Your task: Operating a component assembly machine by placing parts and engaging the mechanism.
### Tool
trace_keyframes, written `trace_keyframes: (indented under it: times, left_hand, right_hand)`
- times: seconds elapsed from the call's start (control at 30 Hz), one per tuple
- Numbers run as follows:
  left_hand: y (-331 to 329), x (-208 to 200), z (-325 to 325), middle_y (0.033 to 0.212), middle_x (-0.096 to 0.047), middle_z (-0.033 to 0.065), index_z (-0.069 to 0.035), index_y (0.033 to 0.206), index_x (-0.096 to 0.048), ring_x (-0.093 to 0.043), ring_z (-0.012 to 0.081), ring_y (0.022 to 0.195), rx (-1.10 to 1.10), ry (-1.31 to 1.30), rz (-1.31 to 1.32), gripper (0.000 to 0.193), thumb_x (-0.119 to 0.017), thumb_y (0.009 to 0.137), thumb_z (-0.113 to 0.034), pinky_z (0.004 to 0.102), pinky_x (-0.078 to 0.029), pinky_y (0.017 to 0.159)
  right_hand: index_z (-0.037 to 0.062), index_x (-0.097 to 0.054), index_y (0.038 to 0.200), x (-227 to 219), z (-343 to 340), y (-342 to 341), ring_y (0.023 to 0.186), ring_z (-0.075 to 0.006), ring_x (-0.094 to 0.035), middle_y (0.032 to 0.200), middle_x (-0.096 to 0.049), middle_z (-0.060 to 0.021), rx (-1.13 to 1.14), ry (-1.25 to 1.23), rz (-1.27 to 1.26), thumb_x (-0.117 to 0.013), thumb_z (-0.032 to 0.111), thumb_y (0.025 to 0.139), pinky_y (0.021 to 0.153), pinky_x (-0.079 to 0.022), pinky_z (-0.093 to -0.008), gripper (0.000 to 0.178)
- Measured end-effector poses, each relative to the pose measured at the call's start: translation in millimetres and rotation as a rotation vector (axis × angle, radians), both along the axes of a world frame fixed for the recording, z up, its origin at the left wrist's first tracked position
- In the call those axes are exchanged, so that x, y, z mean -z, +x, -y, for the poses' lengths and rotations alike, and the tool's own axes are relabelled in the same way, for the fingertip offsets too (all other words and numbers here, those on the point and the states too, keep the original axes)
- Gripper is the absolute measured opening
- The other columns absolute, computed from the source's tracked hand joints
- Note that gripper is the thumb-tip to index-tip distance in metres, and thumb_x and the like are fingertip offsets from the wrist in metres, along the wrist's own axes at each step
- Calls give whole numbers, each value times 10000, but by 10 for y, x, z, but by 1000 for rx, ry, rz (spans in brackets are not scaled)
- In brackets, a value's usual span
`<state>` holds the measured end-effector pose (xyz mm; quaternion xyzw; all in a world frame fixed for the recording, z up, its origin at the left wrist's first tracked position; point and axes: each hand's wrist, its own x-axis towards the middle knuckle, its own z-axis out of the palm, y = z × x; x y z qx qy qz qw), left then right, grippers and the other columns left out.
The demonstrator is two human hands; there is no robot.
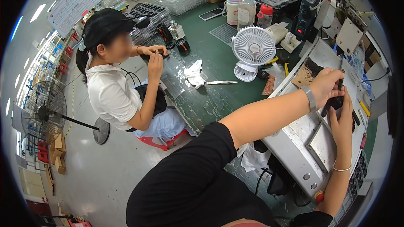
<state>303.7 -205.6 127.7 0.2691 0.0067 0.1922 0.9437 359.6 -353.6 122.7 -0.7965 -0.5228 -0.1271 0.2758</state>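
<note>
My left hand (pixel 323 87), with a grey band at its wrist, reaches over a pale grey bench machine (pixel 294 132). Its fingers are closed around a slim dark piece (pixel 340 79), whose kind I cannot make out. Just below, my right hand (pixel 344 117) wraps its fingers about a rounded black part (pixel 335 102), partly hidden by both hands. The two hands almost touch. Beside them on the machine lies a tan pad (pixel 302 78) with dark crumbs. A flat metal plate (pixel 322 147) sits nearer to me.
A white fan (pixel 253 47), bottles (pixel 246 12) and tweezers (pixel 223 82) stand or lie on the green table (pixel 202 109). To the left, a seated co-worker (pixel 113 80) handles a small dark part. A red button (pixel 319 196) sits on the machine's front; a yellow-handled tool (pixel 364 107) lies right.
</note>
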Motion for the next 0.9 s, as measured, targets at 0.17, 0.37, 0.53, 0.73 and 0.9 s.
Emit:
trace_keyframes:
  times: [0.17,0.37,0.53,0.73,0.9]
  left_hand:
    - [11,16,-8,887,-533,74,-51,1030,-442,-587,182,759,6,8,-3,237,-588,883,-168,321,-533,721]
    - [36,7,4,876,-527,76,-45,1049,-428,-581,175,748,3,21,-6,257,-580,880,-166,334,-531,736]
    - [-12,-32,-1,883,-542,77,-50,1055,-431,-583,173,757,-6,16,-5,264,-587,879,-170,326,-527,730]
    - [68,25,82,859,-549,67,-65,1036,-439,-588,166,744,-19,40,-3,249,-589,888,-199,326,-537,713]
    - [39,58,96,865,-544,56,-70,1042,-440,-582,156,775,53,64,-35,244,-585,890,-192,322,-536,723]
  right_hand:
    - [42,-319,1432,26,-4,29,1301,-338,-406,1432,-382,-165,-32,2,30,-566,86,830,1063,-343,-388,652]
    - [43,-311,1437,22,1,44,1301,-344,-401,1433,-377,-173,-9,-3,8,-567,89,834,1064,-339,-389,656]
    - [34,-313,1435,15,-21,28,1301,-340,-404,1429,-379,-185,-18,14,-3,-561,107,859,1064,-337,-389,631]
    - [-4,-485,1321,-77,217,353,1156,-224,-519,1286,-535,-140,35,355,-213,-447,142,971,980,-395,-333,382]
    - [33,-474,903,-1017,549,-648,812,-176,-431,898,-439,-76,-800,458,-1024,-368,254,1002,819,-378,-287,264]
